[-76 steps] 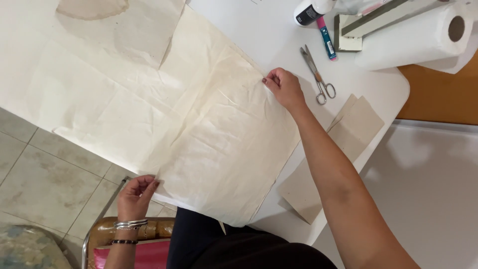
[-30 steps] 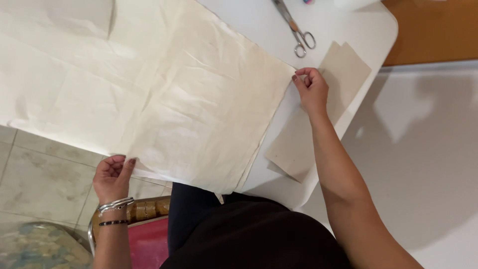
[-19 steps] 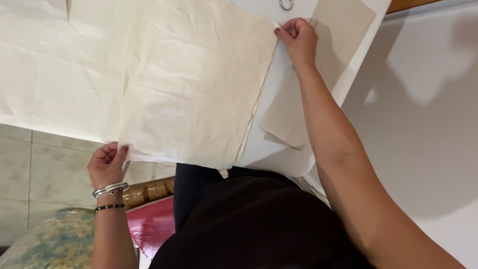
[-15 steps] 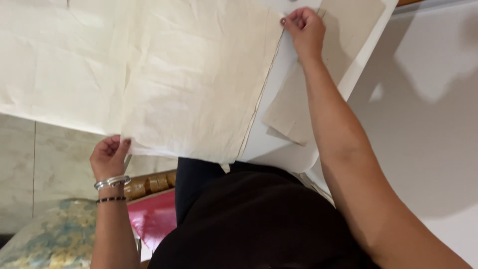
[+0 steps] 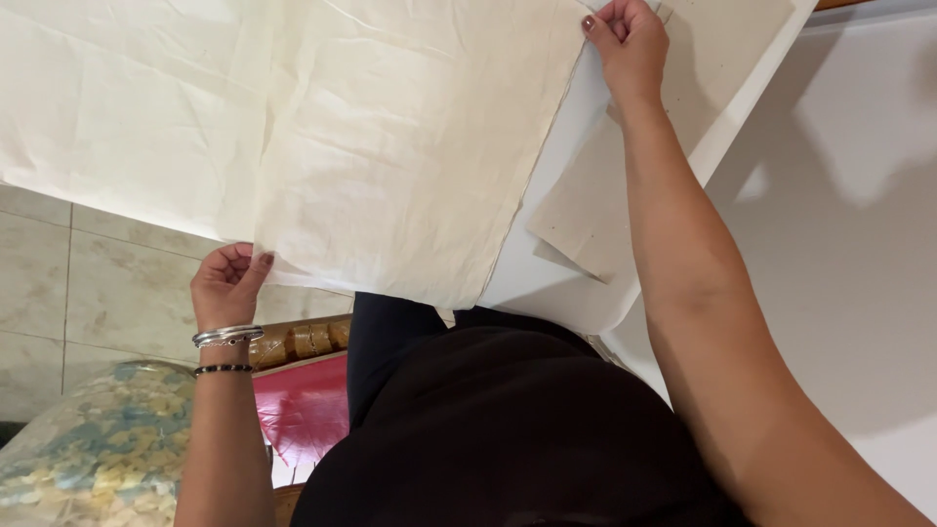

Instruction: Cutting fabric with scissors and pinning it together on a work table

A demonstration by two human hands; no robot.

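Across the upper half of the frame: a large sheet of cream cloth (image 5: pixel 390 137) lies spread over the white counter (image 5: pixel 547 283), its lower-left part hanging past the counter's edge above the tiled floor (image 5: pixel 88 283).
Cloth, handling: judged light, thin and limp; creases and a fold line show, so it should drape, sag and slide easily on the smooth counter rather than keep any shape.
Cloth, where to hold: by corners and edges, pinched between thumb and fingertips, as both hands do now; a grip in the middle would likely bunch it.
Left hand (image 5: pixel 229 288): lower left of the frame, palm turned up, fingers curled and pinching the cloth's hanging lower edge; forearm rises straight from the bottom of the frame, silver bangles (image 5: pixel 226 335) and a dark bead bracelet at the wrist.
Right hand (image 5: pixel 630 44): top of the frame, right of centre, arm stretched long and nearly straight from the lower right; fingers closed on the cloth's far right corner, pressing it near the counter.
Beside the right forearm: grey-beige paper pieces (image 5: pixel 595 210) lie flat on the counter, partly under the arm.
Lower left: a patterned cushion (image 5: pixel 98 449) and a red seat.
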